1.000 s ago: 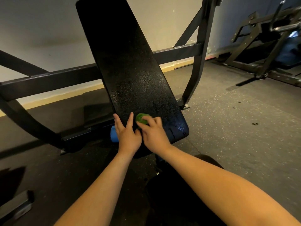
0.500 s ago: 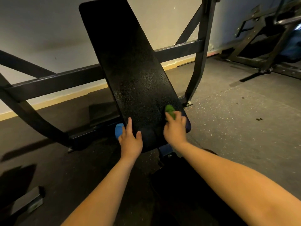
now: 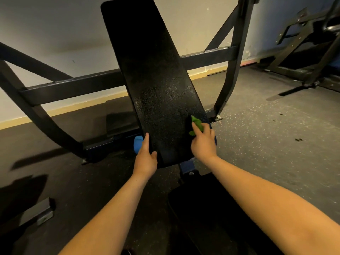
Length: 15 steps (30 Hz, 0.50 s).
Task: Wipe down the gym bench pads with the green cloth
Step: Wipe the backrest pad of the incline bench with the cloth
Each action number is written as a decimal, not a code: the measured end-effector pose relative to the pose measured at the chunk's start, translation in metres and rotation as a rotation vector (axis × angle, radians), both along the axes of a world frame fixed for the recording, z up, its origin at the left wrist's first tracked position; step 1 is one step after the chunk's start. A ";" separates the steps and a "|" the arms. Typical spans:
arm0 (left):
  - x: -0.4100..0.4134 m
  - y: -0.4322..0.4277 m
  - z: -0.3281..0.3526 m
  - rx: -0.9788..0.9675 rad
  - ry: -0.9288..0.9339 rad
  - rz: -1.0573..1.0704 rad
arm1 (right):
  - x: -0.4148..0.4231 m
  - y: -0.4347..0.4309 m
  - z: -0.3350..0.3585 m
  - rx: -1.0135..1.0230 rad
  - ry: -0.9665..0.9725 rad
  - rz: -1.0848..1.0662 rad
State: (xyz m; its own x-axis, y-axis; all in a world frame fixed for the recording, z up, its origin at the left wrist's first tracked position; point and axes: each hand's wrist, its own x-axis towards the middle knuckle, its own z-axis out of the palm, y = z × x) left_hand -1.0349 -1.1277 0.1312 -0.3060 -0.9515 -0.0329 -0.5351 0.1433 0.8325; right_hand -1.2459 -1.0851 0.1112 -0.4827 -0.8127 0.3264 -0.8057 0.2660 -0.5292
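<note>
The long black back pad (image 3: 152,76) of the bench slopes up and away from me in the middle of the head view. My right hand (image 3: 203,144) grips the bunched green cloth (image 3: 197,125) against the pad's lower right edge. My left hand (image 3: 145,159) rests on the pad's lower left corner, fingers stretched along the edge and thumb on the top face. A second black pad, the seat (image 3: 207,218), lies close below me between my forearms.
A dark steel frame (image 3: 73,87) with a crossbar and uprights surrounds the bench. A blue roller (image 3: 138,146) sticks out under the pad's left side. Another machine (image 3: 311,52) stands at the far right. Speckled rubber floor (image 3: 266,144) spreads to the right.
My right hand slid the green cloth from the pad's lower middle to its lower right edge. My left hand shifted from beside the right one to the lower left corner.
</note>
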 end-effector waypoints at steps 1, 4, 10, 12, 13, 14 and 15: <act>0.000 0.001 0.001 -0.002 -0.005 -0.005 | 0.000 0.000 0.000 0.001 -0.040 -0.039; -0.004 0.003 0.000 -0.014 -0.016 0.012 | 0.021 -0.004 0.003 -0.031 -0.068 -0.012; -0.005 0.004 -0.003 -0.029 0.000 0.017 | 0.076 -0.011 0.001 -0.016 0.166 0.448; -0.003 0.004 -0.003 -0.007 0.026 0.022 | 0.077 -0.011 0.001 0.031 0.258 0.553; -0.002 0.005 -0.002 0.012 0.046 0.017 | 0.071 -0.011 0.002 0.047 0.310 0.562; -0.001 0.004 -0.001 0.036 0.061 0.010 | 0.062 -0.010 0.004 0.059 0.357 0.551; 0.002 0.005 -0.001 0.060 0.072 0.000 | 0.052 -0.007 0.004 0.072 0.381 0.518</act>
